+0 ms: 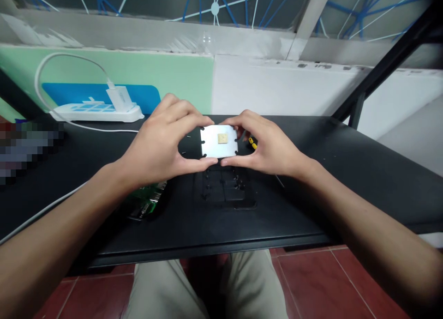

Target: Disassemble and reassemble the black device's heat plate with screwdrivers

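The left hand (168, 141) and right hand (268, 141) pinch the long edges of a silvery, notched, rectangular metal-looking plate (209, 144), above a black tabletop (304, 203). It looks light, stiff and perhaps slippery, best held by its rim, clear of the soft-looking beige pad (222, 138).

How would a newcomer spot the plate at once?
Start at the black table. Above it, the left hand and right hand hold the plate between them. Unlike the black case on the table, it is pale, with notched ends and a tan patch.
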`<action>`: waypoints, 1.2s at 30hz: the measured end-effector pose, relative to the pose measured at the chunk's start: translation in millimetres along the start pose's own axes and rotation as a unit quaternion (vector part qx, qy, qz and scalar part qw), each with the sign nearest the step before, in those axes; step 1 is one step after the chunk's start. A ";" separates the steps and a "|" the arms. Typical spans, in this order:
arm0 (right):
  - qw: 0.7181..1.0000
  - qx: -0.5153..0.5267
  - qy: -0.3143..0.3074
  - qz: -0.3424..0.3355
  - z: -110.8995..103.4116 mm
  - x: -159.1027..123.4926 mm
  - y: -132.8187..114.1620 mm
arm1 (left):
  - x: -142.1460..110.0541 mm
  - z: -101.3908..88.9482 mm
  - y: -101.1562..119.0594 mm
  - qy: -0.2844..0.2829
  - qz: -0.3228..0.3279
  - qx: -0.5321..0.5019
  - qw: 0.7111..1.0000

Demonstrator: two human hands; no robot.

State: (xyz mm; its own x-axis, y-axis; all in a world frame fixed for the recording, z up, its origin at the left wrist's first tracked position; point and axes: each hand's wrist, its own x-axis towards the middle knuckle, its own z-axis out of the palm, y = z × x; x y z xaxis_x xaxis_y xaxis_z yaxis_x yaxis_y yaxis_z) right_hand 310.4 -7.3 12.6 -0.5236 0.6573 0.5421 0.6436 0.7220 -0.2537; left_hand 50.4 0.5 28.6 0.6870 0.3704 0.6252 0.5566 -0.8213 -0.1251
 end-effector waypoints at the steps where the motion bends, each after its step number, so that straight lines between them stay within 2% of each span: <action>1: 1.000 0.009 0.006 0.002 0.6 0.3 0.2 | 0.4 -0.1 -0.2 0.003 0.005 -0.002 1.000; 2: 1.000 0.017 0.011 0.003 1.2 0.7 0.3 | 0.7 -0.1 -0.5 0.020 0.004 -0.009 1.000; 7: 0.999 0.023 0.035 -0.004 3.5 1.1 0.2 | 0.5 -0.2 -0.6 -0.039 -0.036 -0.026 0.998; 11: 0.998 0.013 0.054 0.002 3.5 0.1 -1.0 | 0.0 1.4 -0.4 -0.026 -0.040 -0.017 0.999; 14: 0.998 -0.001 0.063 -0.001 3.2 -0.4 -2.5 | 0.0 4.2 -1.3 -0.036 -0.032 -0.001 0.999; 21: 0.997 -0.025 0.065 -0.019 6.0 0.2 -2.9 | 0.0 9.6 -2.8 -0.052 -0.038 -0.024 0.998; 36: 0.996 -0.048 0.067 -0.037 9.0 -0.9 -4.4 | 1.1 8.8 -3.8 -0.056 -0.040 0.008 0.998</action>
State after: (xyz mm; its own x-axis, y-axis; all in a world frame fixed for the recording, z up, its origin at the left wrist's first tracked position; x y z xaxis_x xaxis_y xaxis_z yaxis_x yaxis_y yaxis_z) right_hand 303.0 -9.1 6.0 -0.4967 0.5644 0.6593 0.6598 0.7391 -0.1356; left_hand 53.2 7.8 22.9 0.6868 0.4817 0.5444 0.6189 -0.7802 -0.0905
